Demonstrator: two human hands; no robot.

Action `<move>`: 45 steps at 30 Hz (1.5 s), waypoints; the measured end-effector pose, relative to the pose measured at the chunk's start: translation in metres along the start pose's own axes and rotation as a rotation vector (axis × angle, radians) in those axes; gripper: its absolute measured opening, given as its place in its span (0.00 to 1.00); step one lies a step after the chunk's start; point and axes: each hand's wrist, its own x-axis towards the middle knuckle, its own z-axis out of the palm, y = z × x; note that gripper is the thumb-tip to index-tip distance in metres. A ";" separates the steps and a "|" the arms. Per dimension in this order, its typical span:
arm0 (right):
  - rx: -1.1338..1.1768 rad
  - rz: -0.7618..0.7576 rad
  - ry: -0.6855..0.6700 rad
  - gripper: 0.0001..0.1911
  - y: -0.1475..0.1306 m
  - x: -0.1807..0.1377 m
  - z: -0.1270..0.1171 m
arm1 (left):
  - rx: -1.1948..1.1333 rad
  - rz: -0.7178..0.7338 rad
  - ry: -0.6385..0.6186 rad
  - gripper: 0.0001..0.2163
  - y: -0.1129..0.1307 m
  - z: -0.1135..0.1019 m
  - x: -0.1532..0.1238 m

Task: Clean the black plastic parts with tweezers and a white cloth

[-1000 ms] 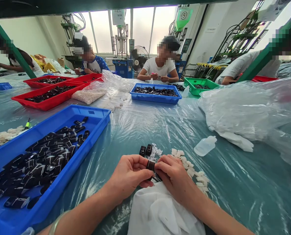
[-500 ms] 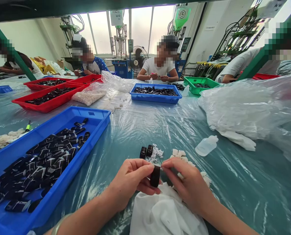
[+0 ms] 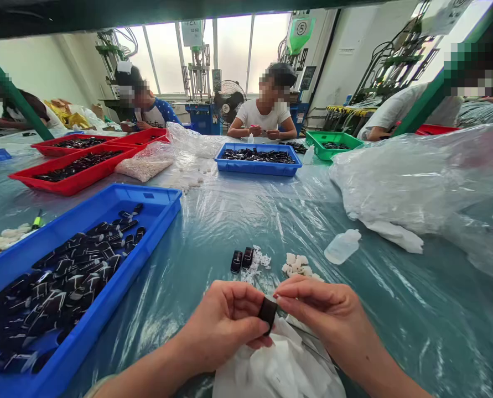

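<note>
Workshop interior, windows and a black fan at back, big table under clear plastic sheeting. Left hand holds a black piece, thumb on the near side, fingers behind it; piece is tilted, low centre, above a crumpled white cloth. Right hand: thumb and forefinger pressed together at the tips, right at the piece's upper right corner; can't tell if they touch it or grip something tiny.

Just past the hands: two black parts side by side, white scraps next to them, off-white blocks to the right. Translucent bottle lies further right, near a heap of clear plastic. Large blue tray on the left, lots of black parts inside. Across the table: red trays, smaller blue tray, green tray, all with dark parts. Co-worker in a white shirt sits behind the smaller blue tray, both hands up front.
</note>
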 end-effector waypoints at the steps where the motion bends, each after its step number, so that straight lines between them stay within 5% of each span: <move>1: 0.022 0.006 0.002 0.03 0.000 0.000 0.000 | 0.011 0.015 -0.005 0.08 0.000 0.000 -0.001; 8: 0.112 -0.010 -0.017 0.03 -0.004 -0.002 0.002 | 0.106 0.124 -0.053 0.08 -0.005 0.001 -0.003; 25: -0.018 -0.216 -0.120 0.17 -0.002 -0.008 -0.002 | 0.126 0.137 -0.036 0.09 -0.006 0.001 -0.004; 45: -0.097 -0.197 -0.056 0.13 0.002 -0.011 0.002 | 0.060 0.122 -0.007 0.09 -0.005 0.004 -0.003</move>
